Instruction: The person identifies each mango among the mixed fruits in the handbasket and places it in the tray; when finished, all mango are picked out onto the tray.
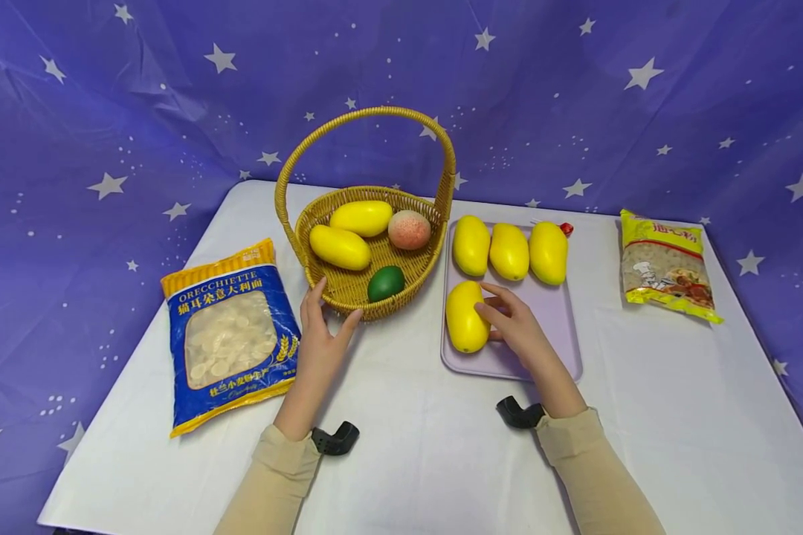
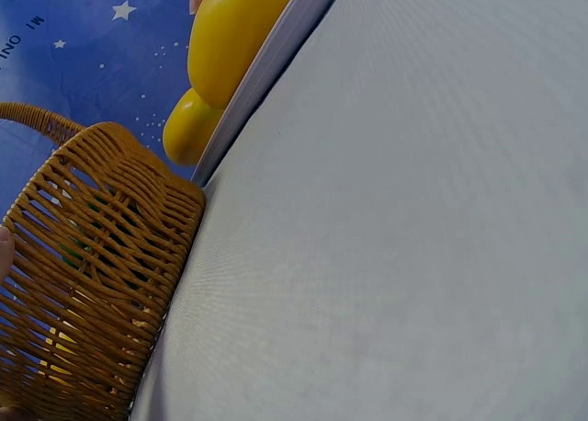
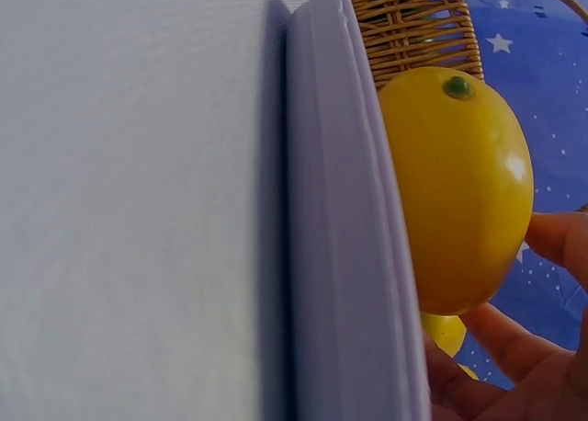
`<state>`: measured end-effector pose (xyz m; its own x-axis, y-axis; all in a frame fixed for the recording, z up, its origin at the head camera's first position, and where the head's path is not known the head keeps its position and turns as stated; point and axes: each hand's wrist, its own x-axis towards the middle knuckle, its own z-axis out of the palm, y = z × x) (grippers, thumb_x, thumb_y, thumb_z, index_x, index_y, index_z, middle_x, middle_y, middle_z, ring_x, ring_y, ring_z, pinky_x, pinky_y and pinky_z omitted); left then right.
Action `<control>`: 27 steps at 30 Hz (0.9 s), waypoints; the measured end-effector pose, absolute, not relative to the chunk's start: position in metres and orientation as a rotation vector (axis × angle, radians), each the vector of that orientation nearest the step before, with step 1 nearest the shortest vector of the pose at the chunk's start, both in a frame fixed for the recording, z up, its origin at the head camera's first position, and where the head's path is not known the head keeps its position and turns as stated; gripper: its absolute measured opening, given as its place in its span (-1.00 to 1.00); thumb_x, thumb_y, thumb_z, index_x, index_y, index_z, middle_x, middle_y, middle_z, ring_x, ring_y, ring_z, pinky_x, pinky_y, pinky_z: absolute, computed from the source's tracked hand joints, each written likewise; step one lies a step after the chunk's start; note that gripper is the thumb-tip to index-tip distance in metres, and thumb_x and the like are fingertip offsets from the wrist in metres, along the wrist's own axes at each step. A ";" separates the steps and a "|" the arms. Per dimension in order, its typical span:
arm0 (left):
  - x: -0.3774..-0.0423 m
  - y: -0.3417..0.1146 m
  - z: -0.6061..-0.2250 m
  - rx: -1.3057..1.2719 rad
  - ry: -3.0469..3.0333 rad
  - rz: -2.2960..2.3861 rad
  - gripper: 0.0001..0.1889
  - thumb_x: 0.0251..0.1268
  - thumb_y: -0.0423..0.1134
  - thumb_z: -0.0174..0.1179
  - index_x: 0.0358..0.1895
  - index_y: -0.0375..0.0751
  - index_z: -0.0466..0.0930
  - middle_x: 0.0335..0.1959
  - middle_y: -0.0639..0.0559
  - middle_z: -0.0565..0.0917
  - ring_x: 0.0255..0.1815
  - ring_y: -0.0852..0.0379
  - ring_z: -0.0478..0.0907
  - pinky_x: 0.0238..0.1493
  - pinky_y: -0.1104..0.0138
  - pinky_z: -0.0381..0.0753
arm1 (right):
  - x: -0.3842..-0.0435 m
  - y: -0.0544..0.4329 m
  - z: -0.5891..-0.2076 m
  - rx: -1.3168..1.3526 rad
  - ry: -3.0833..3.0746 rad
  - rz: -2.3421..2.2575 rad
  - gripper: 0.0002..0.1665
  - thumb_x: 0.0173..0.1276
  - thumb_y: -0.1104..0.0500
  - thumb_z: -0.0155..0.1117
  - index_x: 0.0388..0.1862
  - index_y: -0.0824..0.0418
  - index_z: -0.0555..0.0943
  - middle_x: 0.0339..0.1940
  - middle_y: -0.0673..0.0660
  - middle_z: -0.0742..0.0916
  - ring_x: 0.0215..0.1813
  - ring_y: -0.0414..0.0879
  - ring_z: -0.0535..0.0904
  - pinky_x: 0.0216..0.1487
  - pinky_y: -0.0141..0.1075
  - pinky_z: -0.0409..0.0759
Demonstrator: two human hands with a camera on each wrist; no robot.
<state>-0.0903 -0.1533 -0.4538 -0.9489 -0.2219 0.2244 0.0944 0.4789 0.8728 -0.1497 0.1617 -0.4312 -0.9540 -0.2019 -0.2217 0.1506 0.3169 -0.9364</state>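
Observation:
My right hand (image 1: 518, 331) has its thumb and fingers around the right side of a yellow mango (image 1: 465, 318), whose green stem end faces the right wrist view. This mango lies at the front left of a light purple tray (image 1: 555, 327). Behind it on the tray, more mangoes (image 1: 509, 251) stand in a row. With thumb and fingers spread, my left hand (image 1: 321, 345) is at the front left rim of a wicker basket (image 1: 415, 297). Inside the basket are yellow mangoes (image 1: 340, 247), a pinkish speckled round fruit (image 1: 410, 230) and a dark green fruit (image 1: 386, 284).
A blue and yellow bag of orecchiette pasta (image 1: 230, 342) lies left of the basket. On the far right is a yellow-trimmed food bag (image 1: 669, 267). The basket's tall handle (image 1: 384, 111) arches upward. A small red thing (image 1: 566, 229) shows at the tray's back right corner.

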 end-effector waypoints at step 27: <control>-0.089 -0.152 -0.451 0.108 -2.415 -1.459 -0.20 0.32 -0.02 0.24 0.51 0.04 -0.03 0.47 -0.16 0.03 0.35 -0.15 0.27 0.34 0.04 0.28 | -0.151 0.166 -0.428 -0.037 2.279 -1.705 -0.23 0.44 -0.03 0.18 0.52 0.15 0.18 0.22 0.34 0.46 0.11 0.16 0.46 -0.13 -0.25 0.67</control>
